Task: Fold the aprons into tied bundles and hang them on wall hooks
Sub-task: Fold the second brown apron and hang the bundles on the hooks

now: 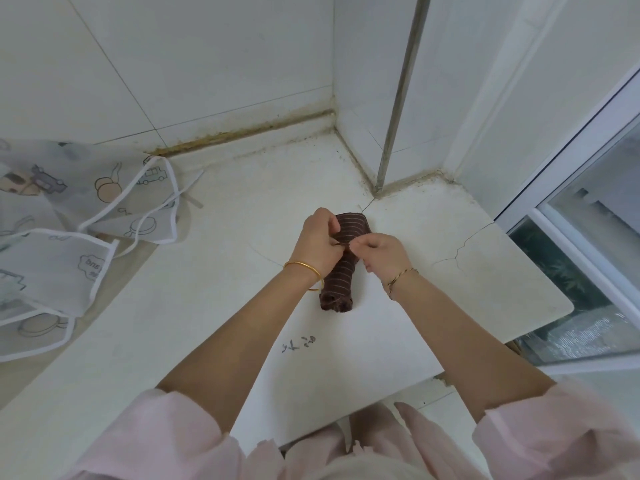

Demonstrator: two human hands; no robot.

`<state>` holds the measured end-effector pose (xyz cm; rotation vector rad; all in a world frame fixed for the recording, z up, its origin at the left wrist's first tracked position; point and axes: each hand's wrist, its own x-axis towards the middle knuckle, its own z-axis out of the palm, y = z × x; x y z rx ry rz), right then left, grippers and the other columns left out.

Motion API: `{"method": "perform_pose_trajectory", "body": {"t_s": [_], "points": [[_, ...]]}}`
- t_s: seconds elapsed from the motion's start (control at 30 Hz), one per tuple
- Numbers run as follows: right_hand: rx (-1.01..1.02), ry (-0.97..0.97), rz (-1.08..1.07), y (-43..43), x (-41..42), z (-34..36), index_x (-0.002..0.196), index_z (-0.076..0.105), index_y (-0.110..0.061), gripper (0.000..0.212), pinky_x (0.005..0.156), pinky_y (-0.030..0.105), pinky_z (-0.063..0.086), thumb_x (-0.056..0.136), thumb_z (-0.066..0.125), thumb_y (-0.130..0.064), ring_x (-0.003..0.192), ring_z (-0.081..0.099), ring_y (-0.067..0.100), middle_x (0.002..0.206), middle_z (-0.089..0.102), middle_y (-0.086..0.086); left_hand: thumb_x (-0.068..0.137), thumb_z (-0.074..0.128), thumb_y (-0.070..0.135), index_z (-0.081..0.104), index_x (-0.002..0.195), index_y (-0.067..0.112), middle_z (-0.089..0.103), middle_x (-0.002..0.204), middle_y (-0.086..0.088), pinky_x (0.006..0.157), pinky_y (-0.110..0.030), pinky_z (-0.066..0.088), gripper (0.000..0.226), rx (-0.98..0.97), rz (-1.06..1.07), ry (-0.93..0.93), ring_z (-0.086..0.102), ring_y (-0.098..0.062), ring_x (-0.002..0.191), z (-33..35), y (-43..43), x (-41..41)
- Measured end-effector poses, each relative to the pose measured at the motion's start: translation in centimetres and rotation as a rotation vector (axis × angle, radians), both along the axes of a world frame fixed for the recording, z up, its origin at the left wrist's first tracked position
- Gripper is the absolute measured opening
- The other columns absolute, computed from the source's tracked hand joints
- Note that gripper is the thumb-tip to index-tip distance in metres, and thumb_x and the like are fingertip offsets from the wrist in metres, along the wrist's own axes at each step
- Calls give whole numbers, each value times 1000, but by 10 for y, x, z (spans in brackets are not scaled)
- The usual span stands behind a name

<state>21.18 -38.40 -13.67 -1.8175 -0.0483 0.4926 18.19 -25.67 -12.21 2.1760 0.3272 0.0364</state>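
1. The rolled brown striped apron (341,275) lies on the white countertop (207,289), with one end toward the wall corner and the other toward the person.
2. The left hand (318,242) curls over the roll's middle, thumb and fingers pinching there.
3. The right hand (379,254) meets it with fingers curled, pinching the same spot. Strap or cloth, I can't tell.
4. Far left, a translucent cartoon-print apron (69,220) with white trim lies crumpled, well apart.
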Motion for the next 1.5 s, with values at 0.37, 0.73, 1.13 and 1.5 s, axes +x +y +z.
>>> {"method": "perform_pose_trajectory", "body": {"t_s": [0.37, 0.73, 1.13, 1.5], "points": [[437, 706, -356, 8, 2, -3, 76, 54, -10, 16, 41, 11, 42, 91, 58, -8, 56, 41, 7, 68, 47, 2, 87, 55, 2, 63, 99, 4, 48, 118, -5, 85, -23, 44, 14, 336, -161, -121, 56, -18, 96, -15, -2, -5], [320, 392, -351, -12, 1, -3, 81, 59, -10, 25, 52, 20, 42, 85, 51, 13, 54, 45, 14, 68, 53, 10, 92, 42, 5, 59, 92, -1, 50, 101, -14, 73, -41, 48, 18, 604, -223, -73, 51, -29, 87, -21, 14, -8], [-640, -520, 326, -26, 0, -14, 148, 22, -29, 87, 111, 43, 29, 77, 71, -17, 141, 16, 29, 158, 9, -1, 97, 43, 7, 45, 77, 22, 63, 96, -9, 73, -33, 49, 25, -29, -233, 152, 60, -23, 85, 10, 32, 0], [-277, -307, 185, -86, 12, 60, 100, 53, -18, 32, 64, 17, 45, 81, 70, -37, 76, 57, 7, 86, 58, -7, 98, 41, 44, 60, 88, 14, 66, 78, -2, 64, -25, 54, 37, -630, -276, 292, 64, -15, 71, 103, -5, 38]]}}
